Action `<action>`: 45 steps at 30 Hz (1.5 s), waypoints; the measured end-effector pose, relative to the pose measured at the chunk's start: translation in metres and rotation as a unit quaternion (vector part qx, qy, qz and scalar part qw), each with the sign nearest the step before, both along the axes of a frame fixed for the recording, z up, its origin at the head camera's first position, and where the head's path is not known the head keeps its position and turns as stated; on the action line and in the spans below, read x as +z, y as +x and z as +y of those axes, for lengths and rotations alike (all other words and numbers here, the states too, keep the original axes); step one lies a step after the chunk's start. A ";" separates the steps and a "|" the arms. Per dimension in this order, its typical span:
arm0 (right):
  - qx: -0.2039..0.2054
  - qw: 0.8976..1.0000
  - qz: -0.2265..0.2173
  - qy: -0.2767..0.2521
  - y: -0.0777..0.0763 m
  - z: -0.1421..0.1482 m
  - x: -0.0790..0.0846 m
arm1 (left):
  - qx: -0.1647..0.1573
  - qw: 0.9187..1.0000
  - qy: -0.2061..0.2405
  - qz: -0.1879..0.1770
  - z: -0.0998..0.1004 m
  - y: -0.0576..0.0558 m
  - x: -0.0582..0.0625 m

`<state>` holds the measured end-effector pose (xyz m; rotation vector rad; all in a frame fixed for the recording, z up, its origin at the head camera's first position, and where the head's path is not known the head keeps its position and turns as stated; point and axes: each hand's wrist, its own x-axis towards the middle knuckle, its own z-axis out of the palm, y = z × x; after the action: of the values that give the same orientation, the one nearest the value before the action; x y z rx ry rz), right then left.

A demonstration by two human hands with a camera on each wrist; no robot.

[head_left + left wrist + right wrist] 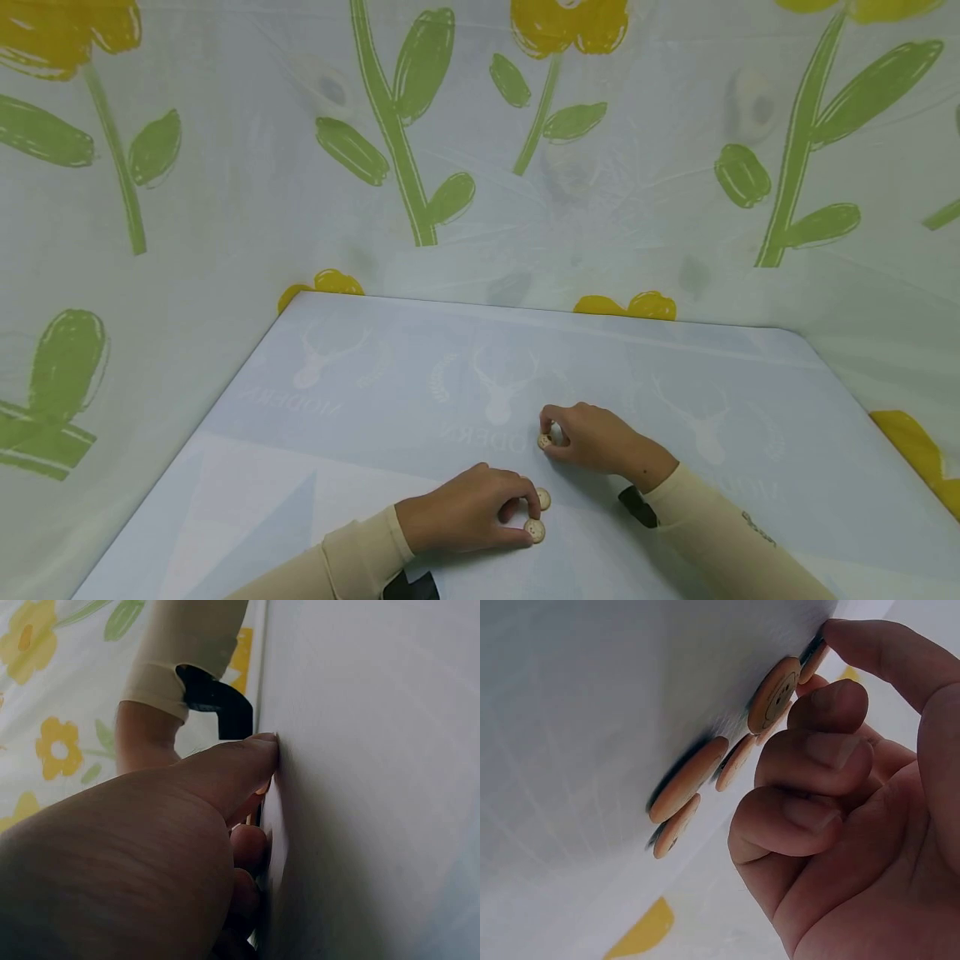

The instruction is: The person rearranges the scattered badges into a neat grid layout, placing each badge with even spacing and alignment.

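My left hand (480,508) is low over the table, thumb and index finger pinching a round wooden button (535,531) at its edge. Just behind that lies another wooden button (543,498), partly covered by the left index finger. Farther back, my right hand (600,437) pinches a small wooden button (545,441) between thumb and index finger at the tabletop. The right wrist view shows several flat buttons beside the curled fingers (799,821), one of them a button with holes (774,696). In the left wrist view, the thumb (240,761) hides the pinched button.
A pale cloth with faint deer prints covers the table (360,358). Behind and beside it hangs a white curtain (247,183) with yellow flowers and green leaves. Each wrist wears a black strap mount, such as the right mount (637,507).
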<state>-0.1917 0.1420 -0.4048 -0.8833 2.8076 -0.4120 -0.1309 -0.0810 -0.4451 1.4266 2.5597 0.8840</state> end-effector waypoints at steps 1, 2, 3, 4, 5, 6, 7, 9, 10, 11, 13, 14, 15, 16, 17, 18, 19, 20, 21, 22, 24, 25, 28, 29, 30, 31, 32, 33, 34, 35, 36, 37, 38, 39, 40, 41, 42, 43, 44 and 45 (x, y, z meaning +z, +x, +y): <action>0.000 1.000 0.000 0.000 0.000 0.000 0.000 | 0.001 1.000 -0.001 0.001 0.000 0.000 0.000; -0.001 1.000 0.000 0.000 0.001 0.000 0.000 | 0.001 1.000 -0.002 -0.003 0.000 0.000 0.000; -0.001 1.000 0.000 0.000 0.001 0.000 0.001 | 0.001 1.000 -0.003 -0.004 0.000 0.000 0.000; -0.001 1.000 0.001 0.000 0.001 0.000 0.001 | 0.001 1.000 -0.003 -0.005 0.001 0.000 0.000; 0.000 1.000 0.002 0.001 0.001 0.000 0.001 | 0.002 1.000 -0.005 -0.005 0.001 0.000 0.000; 0.000 1.000 0.003 0.001 0.001 0.000 0.001 | 0.003 1.000 -0.006 -0.005 0.001 0.001 0.000; -0.001 1.000 0.002 0.001 0.001 0.000 0.001 | 0.005 1.000 -0.009 -0.007 0.001 0.001 0.000; 0.000 1.000 0.003 0.001 0.001 0.000 0.001 | 0.005 1.000 -0.010 -0.008 0.001 0.001 0.001; 0.001 1.000 0.004 0.000 0.001 0.000 0.001 | 0.004 1.000 -0.010 -0.007 0.001 0.001 0.001; 0.003 1.000 0.005 0.000 0.001 0.000 0.001 | 0.004 1.000 -0.010 -0.007 0.001 0.001 0.001; 0.005 1.000 0.006 -0.001 0.002 0.001 0.000 | 0.003 1.000 -0.008 -0.007 0.001 0.001 0.001; 0.008 1.000 0.008 -0.003 0.002 0.001 0.000 | 0.002 1.000 -0.007 -0.007 0.001 0.001 0.001; 0.010 1.000 0.009 -0.004 0.002 0.001 0.000 | 0.002 1.000 -0.006 -0.003 0.001 0.001 0.001; 0.012 1.000 0.010 -0.006 0.002 0.002 0.000 | 0.002 1.000 -0.007 -0.003 0.001 0.001 0.001; 0.013 1.000 0.012 -0.007 0.002 0.002 0.000 | 0.003 1.000 -0.009 -0.005 0.001 0.001 0.001; 0.013 1.000 0.013 -0.007 0.003 0.002 0.000 | 0.005 1.000 -0.010 -0.007 0.001 0.001 0.002; 0.014 1.000 0.016 -0.007 0.003 0.003 0.000 | 0.006 1.000 -0.012 -0.010 0.001 0.001 0.003; 0.014 1.000 0.019 -0.007 0.003 0.003 0.000 | 0.007 1.000 -0.013 -0.013 0.001 0.001 0.003; 0.013 1.000 0.021 -0.007 0.003 0.004 0.000 | 0.006 1.000 -0.012 -0.014 0.001 0.001 0.004; 0.013 1.000 0.024 -0.006 0.003 0.004 0.000 | 0.007 1.000 -0.013 -0.018 0.001 0.001 0.004; 0.011 1.000 0.027 -0.007 0.003 0.005 -0.001 | 0.005 1.000 -0.012 -0.020 0.000 0.001 0.005; 0.011 1.000 0.028 -0.008 0.003 0.005 -0.001 | 0.005 1.000 -0.011 -0.020 0.000 0.001 0.005; 0.011 0.999 0.029 -0.011 0.005 0.007 -0.002 | 0.004 1.000 -0.013 -0.023 0.000 0.001 0.004; 0.011 0.999 0.029 -0.013 0.006 0.008 -0.002 | 0.004 1.000 -0.012 -0.024 0.000 0.000 0.004; 0.011 0.999 0.029 -0.015 0.007 0.008 -0.002 | 0.004 1.000 -0.011 -0.021 0.000 0.000 0.003; 0.012 0.999 0.029 -0.016 0.008 0.009 -0.002 | 0.005 1.000 -0.011 -0.020 0.000 0.000 0.003; 0.013 0.999 0.029 -0.017 0.010 0.009 -0.002 | 0.005 1.000 -0.011 -0.019 -0.001 0.000 0.002; 0.014 0.999 0.031 -0.020 0.011 0.009 -0.002 | 0.006 1.000 -0.010 -0.016 0.000 0.000 0.002; 0.016 0.999 0.031 -0.021 0.013 0.010 -0.002 | 0.006 1.000 -0.010 -0.013 0.000 0.000 0.001; 0.016 0.999 0.031 -0.022 0.014 0.010 -0.002 | 0.006 1.000 -0.009 -0.008 0.000 0.000 0.000; 0.017 0.999 0.031 -0.023 0.016 0.010 -0.001 | 0.006 1.000 -0.009 -0.005 0.000 0.000 0.000; 0.017 0.999 0.030 -0.023 0.017 0.010 -0.001 | 0.006 1.000 -0.010 -0.005 0.000 0.000 0.000; 0.015 0.999 0.029 -0.023 0.019 0.010 -0.001 | 0.006 1.000 -0.010 -0.006 0.000 0.000 0.000; 0.013 0.999 0.028 -0.024 0.020 0.010 -0.001 | 0.006 1.000 -0.011 -0.007 0.000 0.000 0.000; 0.009 0.999 0.024 -0.022 0.021 0.010 -0.001 | 0.006 1.000 -0.012 -0.008 0.000 0.000 0.000; 0.006 1.000 0.022 -0.021 0.022 0.009 -0.001 | 0.007 1.000 -0.012 -0.012 0.000 0.000 0.000; 0.005 1.000 0.023 -0.020 0.023 0.009 -0.001 | 0.008 1.000 -0.014 -0.015 0.000 0.000 0.001; 0.003 1.000 0.024 -0.018 0.024 0.009 -0.002 | 0.009 1.000 -0.015 -0.018 0.000 0.000 0.001; 0.004 0.999 0.027 -0.017 0.025 0.009 -0.002 | 0.009 1.000 -0.015 -0.019 0.000 0.000 0.002; 0.005 0.999 0.029 -0.017 0.026 0.009 -0.003 | 0.009 1.000 -0.016 -0.021 0.001 0.001 0.002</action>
<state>-0.1658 0.1512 -0.4079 -0.9319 2.8560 -0.4401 -0.1303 -0.0805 -0.4434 1.3635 2.5495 0.8613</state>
